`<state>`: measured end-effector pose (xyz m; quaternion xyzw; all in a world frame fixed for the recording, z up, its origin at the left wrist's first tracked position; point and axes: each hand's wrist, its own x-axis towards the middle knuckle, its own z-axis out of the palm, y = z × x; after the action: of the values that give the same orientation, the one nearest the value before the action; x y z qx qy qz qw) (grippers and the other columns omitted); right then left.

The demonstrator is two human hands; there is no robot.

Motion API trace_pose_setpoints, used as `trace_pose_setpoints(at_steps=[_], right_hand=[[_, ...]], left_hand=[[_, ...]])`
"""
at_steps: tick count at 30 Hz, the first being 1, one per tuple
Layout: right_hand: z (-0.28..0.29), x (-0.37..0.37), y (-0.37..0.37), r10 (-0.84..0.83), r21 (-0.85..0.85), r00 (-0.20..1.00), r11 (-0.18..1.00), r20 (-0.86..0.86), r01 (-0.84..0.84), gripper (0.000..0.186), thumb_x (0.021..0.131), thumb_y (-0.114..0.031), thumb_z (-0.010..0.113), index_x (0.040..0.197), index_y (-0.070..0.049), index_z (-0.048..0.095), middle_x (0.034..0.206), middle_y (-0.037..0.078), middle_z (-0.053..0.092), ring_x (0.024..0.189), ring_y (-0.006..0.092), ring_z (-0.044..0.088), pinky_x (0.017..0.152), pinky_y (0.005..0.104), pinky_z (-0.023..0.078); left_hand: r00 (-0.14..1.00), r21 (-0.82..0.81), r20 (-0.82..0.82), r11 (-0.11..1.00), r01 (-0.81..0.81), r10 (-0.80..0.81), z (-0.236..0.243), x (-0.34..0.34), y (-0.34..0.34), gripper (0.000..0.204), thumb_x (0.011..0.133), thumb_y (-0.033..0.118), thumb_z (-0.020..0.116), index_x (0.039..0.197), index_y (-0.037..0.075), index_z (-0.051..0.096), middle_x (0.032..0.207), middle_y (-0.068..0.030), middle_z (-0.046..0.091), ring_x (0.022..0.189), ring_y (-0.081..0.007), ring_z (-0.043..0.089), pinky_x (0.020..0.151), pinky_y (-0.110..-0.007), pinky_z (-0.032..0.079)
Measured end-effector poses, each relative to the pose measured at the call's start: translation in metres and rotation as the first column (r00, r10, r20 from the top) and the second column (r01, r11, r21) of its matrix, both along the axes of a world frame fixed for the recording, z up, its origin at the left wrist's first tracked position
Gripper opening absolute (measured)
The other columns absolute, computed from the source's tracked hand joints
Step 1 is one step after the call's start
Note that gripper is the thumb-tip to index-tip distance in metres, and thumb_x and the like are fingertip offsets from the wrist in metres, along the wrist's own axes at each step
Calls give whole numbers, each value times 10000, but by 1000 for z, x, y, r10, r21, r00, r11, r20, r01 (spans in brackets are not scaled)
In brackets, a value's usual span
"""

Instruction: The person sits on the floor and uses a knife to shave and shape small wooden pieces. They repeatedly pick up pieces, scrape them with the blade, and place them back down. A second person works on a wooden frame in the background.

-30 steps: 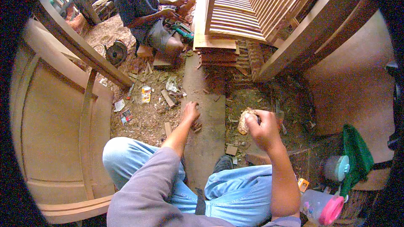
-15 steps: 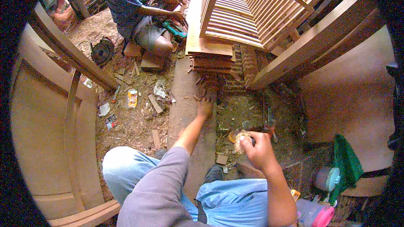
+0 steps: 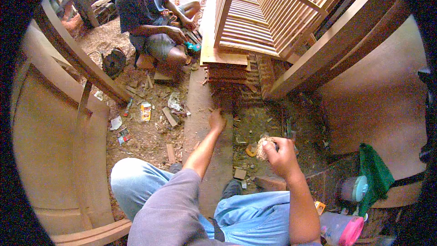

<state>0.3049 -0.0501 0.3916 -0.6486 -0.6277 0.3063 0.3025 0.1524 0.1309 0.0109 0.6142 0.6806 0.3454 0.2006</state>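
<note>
In my right hand (image 3: 281,155) is a wad of tan, fibrous shavings (image 3: 265,149), pinched between thumb and curled fingers. A small dark bit shows at the fingers beside it. My left hand (image 3: 217,121) is low over the long wooden plank (image 3: 200,105) between my legs, its fingers drawn together. Whatever those fingers hold, if anything, is too small to make out. Just beyond that hand, the plank runs up to a stack of boards (image 3: 225,59).
A slatted wooden frame (image 3: 250,23) rests on the boards. At the far left a co-worker (image 3: 148,18) sits holding a green power tool (image 3: 193,47). Wooden panels (image 3: 59,146) flank me. A pink-lidded container (image 3: 348,230) and a green cloth (image 3: 374,173) are at lower right.
My left hand has drawn slightly nearer along the plank, and its spread fingers have closed. My right hand keeps the shavings almost in place. The co-worker's tool and arms have shifted slightly.
</note>
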Motion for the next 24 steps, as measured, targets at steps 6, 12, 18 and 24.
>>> trace_pose_setpoints(at_steps=[6, 12, 18, 24], right_hand=[[8, 5, -8, -14, 53, 1000, 999, 14, 13, 361, 827, -309, 580, 801, 44, 652, 694, 173, 641, 660, 247, 638, 623, 362, 489], [17, 9, -21, -133, 296, 988, 943, -77, 150, 327, 816, -321, 711, 740, -15, 627, 626, 27, 603, 557, 121, 534, 565, 292, 448], [28, 9, -40, -356, 324, 870, 824, -341, 465, 736, 715, -244, 823, 1239, 40, 392, 1103, 123, 523, 962, 191, 543, 854, 319, 474], [47, 7, -66, -332, 266, 828, 836, -451, 480, 765, 736, -185, 792, 1294, 22, 312, 1153, 124, 478, 1027, 195, 496, 925, 340, 427]], left_hand=[[612, -58, 790, 998, 19, 35, 123, 32, -19, 226, 783, 182, 747, 962, 59, 683, 846, -21, 664, 759, -109, 606, 623, -269, 487], [293, 179, 925, 956, 231, -244, 267, 53, -64, 201, 834, 145, 713, 995, 34, 666, 903, -30, 682, 793, -97, 628, 669, -241, 496], [292, 468, 732, 766, 441, -615, 359, 48, -113, 206, 812, 134, 731, 983, 32, 676, 894, -20, 676, 820, -96, 628, 746, -243, 505], [115, 478, 771, 688, 546, -627, 390, 43, -150, 235, 790, 142, 754, 967, 17, 664, 883, -32, 672, 815, -102, 628, 747, -257, 516]])
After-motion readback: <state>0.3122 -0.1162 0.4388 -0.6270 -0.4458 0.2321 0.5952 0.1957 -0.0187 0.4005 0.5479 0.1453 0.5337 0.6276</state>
